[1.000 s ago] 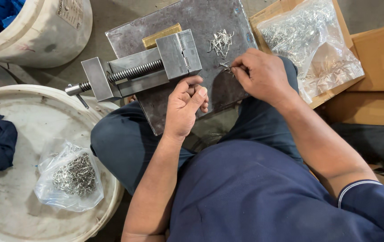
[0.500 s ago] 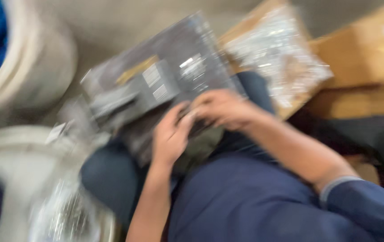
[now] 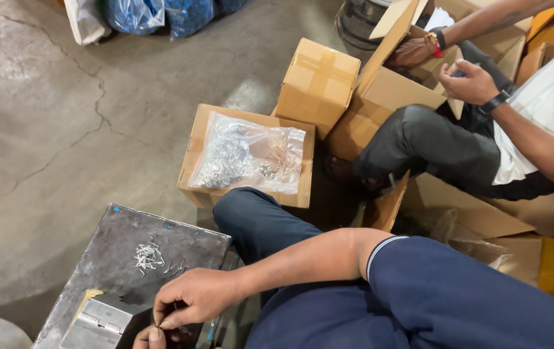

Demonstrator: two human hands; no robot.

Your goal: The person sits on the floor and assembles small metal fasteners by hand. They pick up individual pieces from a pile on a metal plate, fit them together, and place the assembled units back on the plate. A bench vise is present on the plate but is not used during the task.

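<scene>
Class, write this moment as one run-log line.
right hand: pinching small part at vise | left hand: fingertips only | pins on plate | co-worker: carton

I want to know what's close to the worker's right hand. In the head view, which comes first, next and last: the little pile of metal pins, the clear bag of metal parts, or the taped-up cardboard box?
From the right hand:
1. Pile of metal pins, on the metal plate, just up-left.
2. Clear bag of metal parts, on the open box beyond the knee.
3. Taped cardboard box, farthest, top centre.

Single head-worn camera looking steeply down and forward past wearer's lap, sitting close over right hand (image 3: 196, 298) at frame bottom, tilting toward concrete floor (image 3: 63, 110), taking in seated co-worker (image 3: 483, 116) upper right
</scene>
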